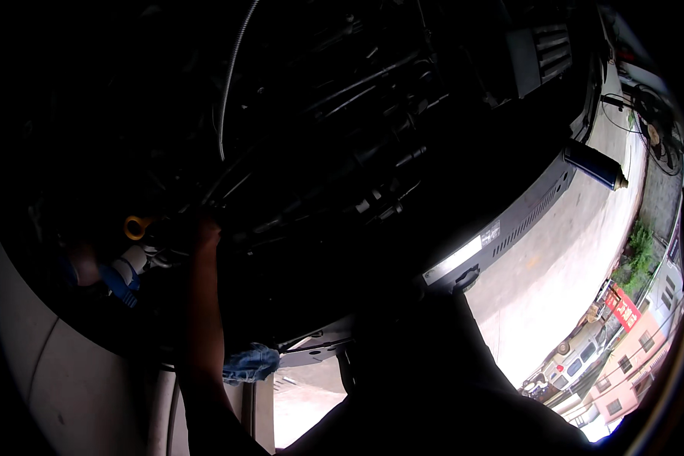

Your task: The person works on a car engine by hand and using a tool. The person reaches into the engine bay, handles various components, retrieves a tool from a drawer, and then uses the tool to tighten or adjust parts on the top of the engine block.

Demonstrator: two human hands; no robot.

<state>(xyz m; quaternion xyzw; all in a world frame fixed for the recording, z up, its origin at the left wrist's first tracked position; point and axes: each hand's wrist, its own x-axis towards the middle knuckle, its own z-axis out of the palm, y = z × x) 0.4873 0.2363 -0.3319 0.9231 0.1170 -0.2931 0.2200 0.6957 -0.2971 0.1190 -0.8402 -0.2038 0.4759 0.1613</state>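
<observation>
My left hand reaches into a dark engine bay, its bare forearm rising from the lower edge. Shadow hides its fingers, so whatever they touch or hold cannot be made out. A yellow ring-shaped part lies just left of the hand. Below that ring are a whitish rounded part and a blue ribbed part. Above the hand, a thin silvery ribbed line runs down from the top. I cannot make out my right hand; a dark silhouette fills the lower middle.
A crumpled blue cloth lies beside my left forearm. On the bay's right edge rests a dark spray can, near a slotted panel. Pale car bodywork curves along the left. Outside at right are pavement, a parked vehicle and buildings.
</observation>
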